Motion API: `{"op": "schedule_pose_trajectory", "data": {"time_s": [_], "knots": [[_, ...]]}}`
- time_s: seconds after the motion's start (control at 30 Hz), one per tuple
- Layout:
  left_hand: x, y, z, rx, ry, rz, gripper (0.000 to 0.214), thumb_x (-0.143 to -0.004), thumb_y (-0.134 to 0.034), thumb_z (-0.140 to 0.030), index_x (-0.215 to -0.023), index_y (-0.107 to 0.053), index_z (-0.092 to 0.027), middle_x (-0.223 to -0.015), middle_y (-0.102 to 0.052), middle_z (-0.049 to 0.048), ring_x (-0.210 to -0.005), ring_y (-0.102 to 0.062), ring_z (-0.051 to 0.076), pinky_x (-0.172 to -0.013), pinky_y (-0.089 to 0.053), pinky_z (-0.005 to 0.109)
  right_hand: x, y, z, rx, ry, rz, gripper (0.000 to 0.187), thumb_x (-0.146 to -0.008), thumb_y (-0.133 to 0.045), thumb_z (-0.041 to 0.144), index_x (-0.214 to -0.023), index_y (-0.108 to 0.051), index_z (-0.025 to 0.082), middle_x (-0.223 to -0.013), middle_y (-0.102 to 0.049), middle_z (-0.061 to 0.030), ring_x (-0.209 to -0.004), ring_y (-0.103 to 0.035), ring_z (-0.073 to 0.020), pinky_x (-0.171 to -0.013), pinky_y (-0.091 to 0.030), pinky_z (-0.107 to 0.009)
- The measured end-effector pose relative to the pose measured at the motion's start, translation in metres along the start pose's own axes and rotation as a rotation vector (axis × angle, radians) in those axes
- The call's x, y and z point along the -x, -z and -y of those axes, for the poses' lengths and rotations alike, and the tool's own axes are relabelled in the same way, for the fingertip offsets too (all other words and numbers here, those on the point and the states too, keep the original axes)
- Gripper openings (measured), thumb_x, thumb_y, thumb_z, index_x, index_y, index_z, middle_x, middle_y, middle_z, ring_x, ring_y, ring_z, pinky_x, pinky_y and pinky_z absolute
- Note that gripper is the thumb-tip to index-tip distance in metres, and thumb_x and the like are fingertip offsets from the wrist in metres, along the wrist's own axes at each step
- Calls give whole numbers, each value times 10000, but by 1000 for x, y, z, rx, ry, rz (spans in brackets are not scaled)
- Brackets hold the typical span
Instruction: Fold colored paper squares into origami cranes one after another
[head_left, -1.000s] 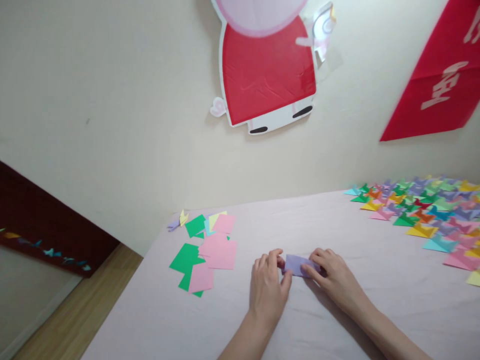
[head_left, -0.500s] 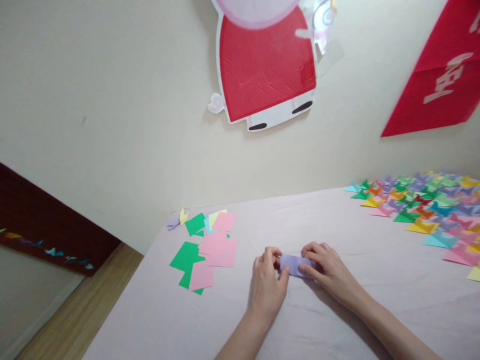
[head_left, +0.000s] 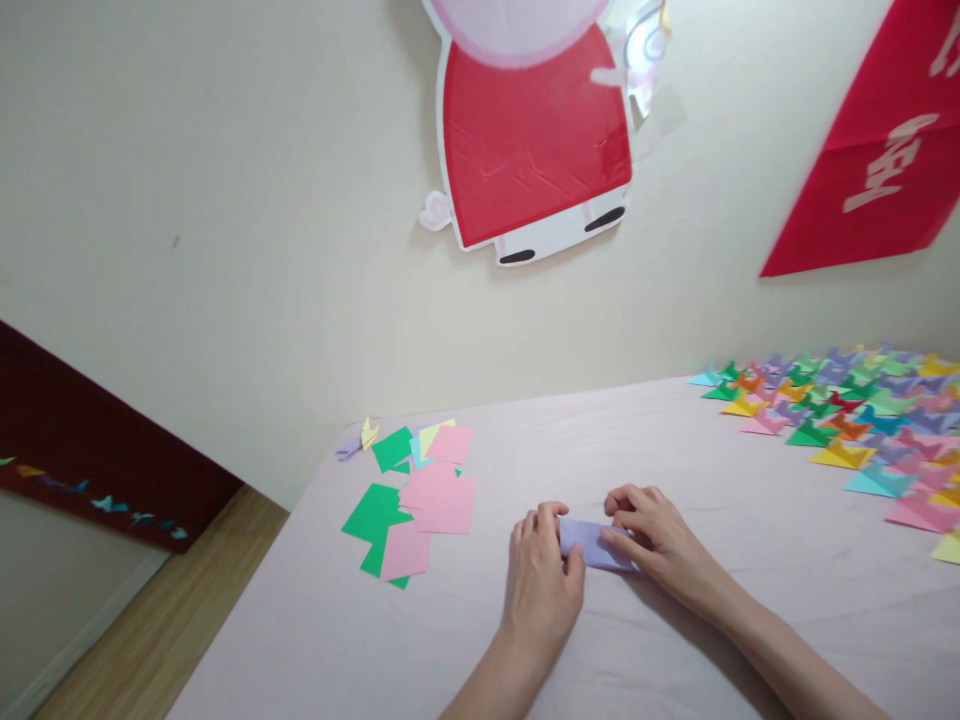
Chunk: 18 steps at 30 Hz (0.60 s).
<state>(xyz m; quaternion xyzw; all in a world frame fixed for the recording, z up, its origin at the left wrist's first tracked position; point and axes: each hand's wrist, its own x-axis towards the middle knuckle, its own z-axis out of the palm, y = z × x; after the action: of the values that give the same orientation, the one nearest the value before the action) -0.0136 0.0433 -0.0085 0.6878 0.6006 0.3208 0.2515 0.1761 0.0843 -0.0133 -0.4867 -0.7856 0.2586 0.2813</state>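
A folded strip of purple paper (head_left: 589, 542) lies between my two hands, just above or on the pale cloth. My left hand (head_left: 546, 570) pinches its left end, thumb at the near edge and fingers curled at the far side. My right hand (head_left: 651, 535) grips the right end, its thumb laid over the paper and its fingers bent behind. The right end of the strip is partly hidden under that hand.
Loose squares of pink paper (head_left: 448, 503) and green paper (head_left: 375, 512) lie to the left, with a small yellow folded piece (head_left: 369, 434) behind. Many folded paper figures (head_left: 844, 455) stand in rows at the right. A wall (head_left: 300, 250) borders the covered table (head_left: 300, 630).
The purple strip has tilted slightly, its right end now nearer me. My left hand has shifted a little right and toward me; the right fingers have moved slightly.
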Motion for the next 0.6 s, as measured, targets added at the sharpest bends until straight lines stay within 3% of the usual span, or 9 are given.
{"op": "schedule_pose_trajectory", "data": {"time_s": [0.13, 0.23, 0.33, 0.47, 0.6], "knots": [[-1, 2, 3, 123, 48, 9, 352, -830, -601, -140, -1160, -513, -224, -1183, -602, 53, -1093, -521, 236, -957, -398, 368, 3, 2, -4, -46, 57, 35, 255, -883, -608, 435, -725, -700, 256, -1145, -628, -56, -1091, -492, -286, -942, -404, -459], [-2, 5, 2, 148, 35, -30, 384, -818, -618, -92, -1157, -543, -256, -1150, -611, 24, -1056, -536, 222, -926, -429, 360, 5, 3, -6, -67, 96, -64, 205, -903, -582, 407, -825, -717, 275, -1159, -614, -68, -1082, -489, -286, -935, -415, -465], [-2, 6, -4, 37, -65, -122, 387, -824, -601, -40, -1138, -579, -264, -1098, -600, 28, -1050, -527, 229, -936, -428, 388, 4, 4, -5, -4, 161, -197, 164, -909, -570, 346, -851, -705, 272, -1078, -615, -79, -997, -508, -274, -880, -429, -450], [1, 8, -9, -112, -225, -210, 554, -767, -553, 63, -1224, -546, -249, -1093, -582, 52, -1056, -502, 246, -939, -415, 418, 6, 5, -2, 109, 335, -245, 124, -905, -565, 244, -900, -686, 267, -959, -627, -62, -909, -526, -239, -803, -434, -380], [2, 10, -10, -117, -370, -231, 624, -717, -459, 136, -1220, -522, -229, -923, -626, 11, -937, -517, 222, -903, -396, 409, 10, 6, 1, 189, 475, -328, 177, -883, -560, 136, -958, -669, 254, -941, -642, -53, -878, -531, -212, -786, -421, -340]]}}
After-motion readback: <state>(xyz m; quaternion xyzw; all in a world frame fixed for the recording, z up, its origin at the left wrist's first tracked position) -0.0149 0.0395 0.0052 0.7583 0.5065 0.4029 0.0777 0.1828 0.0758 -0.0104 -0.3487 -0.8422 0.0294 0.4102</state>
